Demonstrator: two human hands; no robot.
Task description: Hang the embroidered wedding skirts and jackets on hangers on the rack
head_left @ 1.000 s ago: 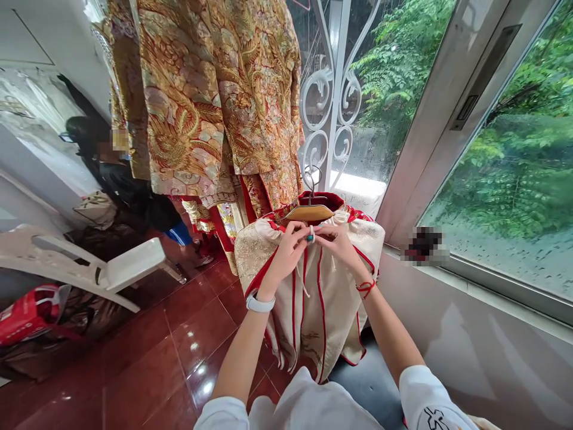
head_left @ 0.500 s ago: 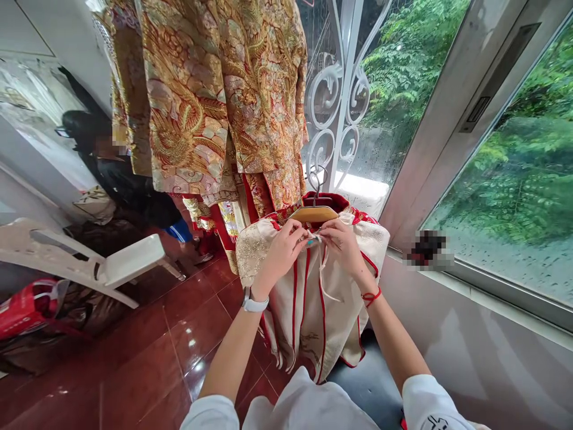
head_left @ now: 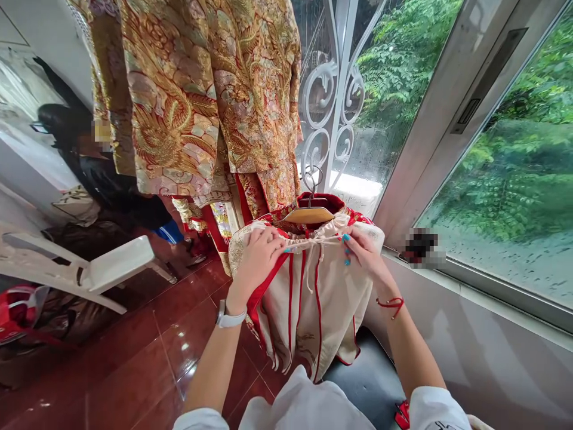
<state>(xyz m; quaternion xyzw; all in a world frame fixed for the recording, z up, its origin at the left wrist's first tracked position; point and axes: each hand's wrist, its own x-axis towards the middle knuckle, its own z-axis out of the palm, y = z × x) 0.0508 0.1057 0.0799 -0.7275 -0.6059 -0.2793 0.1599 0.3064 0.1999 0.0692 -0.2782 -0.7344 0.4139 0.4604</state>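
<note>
And out they go, my left hand (head_left: 259, 257) to nine o'clock and right hand (head_left: 367, 260) to three, apart now after meeting at the knot (head_left: 320, 241), each pinching cord (head_left: 332, 242) on the skirt (head_left: 332, 298) at twelve, so it's (I'd judge) snugging down.

Seemingly clothing shop: gold embroidered clothes (head_left: 174, 113) hanging, cream garment (head_left: 333, 292) on hanger (head_left: 308, 215).

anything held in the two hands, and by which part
A pale drawstring at the top of the cream garment: the left hand and right hand hold it by lengths either side of its middle. The finger grip is partly hidden.
</note>
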